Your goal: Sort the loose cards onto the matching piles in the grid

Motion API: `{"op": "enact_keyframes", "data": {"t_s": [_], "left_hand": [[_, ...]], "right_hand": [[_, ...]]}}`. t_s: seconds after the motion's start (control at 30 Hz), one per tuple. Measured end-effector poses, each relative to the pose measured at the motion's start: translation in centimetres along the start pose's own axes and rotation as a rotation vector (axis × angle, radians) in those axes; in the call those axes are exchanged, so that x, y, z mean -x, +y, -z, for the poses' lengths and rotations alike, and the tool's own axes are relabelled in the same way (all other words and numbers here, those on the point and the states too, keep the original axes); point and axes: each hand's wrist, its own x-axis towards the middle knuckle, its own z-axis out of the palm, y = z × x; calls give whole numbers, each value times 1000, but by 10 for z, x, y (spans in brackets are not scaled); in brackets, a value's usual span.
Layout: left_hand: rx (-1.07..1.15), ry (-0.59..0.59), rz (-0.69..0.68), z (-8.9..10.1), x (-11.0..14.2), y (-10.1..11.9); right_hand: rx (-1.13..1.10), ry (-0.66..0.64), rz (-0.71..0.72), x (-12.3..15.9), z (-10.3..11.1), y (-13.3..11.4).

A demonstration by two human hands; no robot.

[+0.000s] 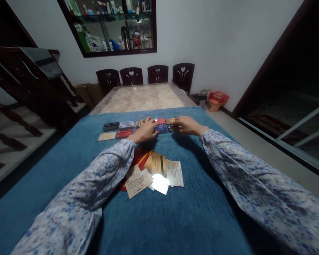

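Note:
Two rows of plastic cards lie on the blue cloth. My left hand (146, 130) rests over the middle of the rows, fingers slightly bent and apart, hiding some cards. Beside it are a blue card (161, 129) and a red card (160, 121). At the right end, my right hand (187, 124) is curled, its fingertips at a dark card (171, 128); what they grip, if anything, is hidden. To the left lie a black card (111, 126), a silvery card (126, 124), a cream card (106, 136) and a red card (124, 134). Nearer me is a loose pile of cards (139, 182), partly under my left sleeve.
The blue cloth (170, 219) covers the near part of a long table with a marble-patterned top (146, 95). Several dark chairs (131, 75) stand at its far end. A wooden stair railing (16, 78) is on the left. A red box (218, 97) sits on the floor at right.

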Motion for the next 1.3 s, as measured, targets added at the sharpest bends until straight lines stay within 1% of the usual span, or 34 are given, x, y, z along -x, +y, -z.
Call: {"op": "enact_keyframes", "data": {"t_s": [0.23, 0.37, 0.5, 0.67, 0.87, 1.1, 1.3], "left_hand": [[12, 12, 12, 2, 37, -4], [51, -3, 19, 6, 56, -6], [73, 34, 30, 4, 73, -9], [90, 82, 39, -3, 96, -13], [91, 92, 31, -5, 124, -11], [119, 100, 44, -6, 155, -6], [120, 114, 43, -6, 176, -2]], "right_hand": [[-92, 98, 169, 4, -10, -28], [-77, 66, 173, 4, -14, -42], [-92, 38, 178, 5, -15, -55], [-109, 42, 190, 8, -17, -70], [-142, 68, 213, 13, -26, -85], [-164, 106, 298, 19, -30, -104], [-172, 126, 397, 28, -31, -124]]}}
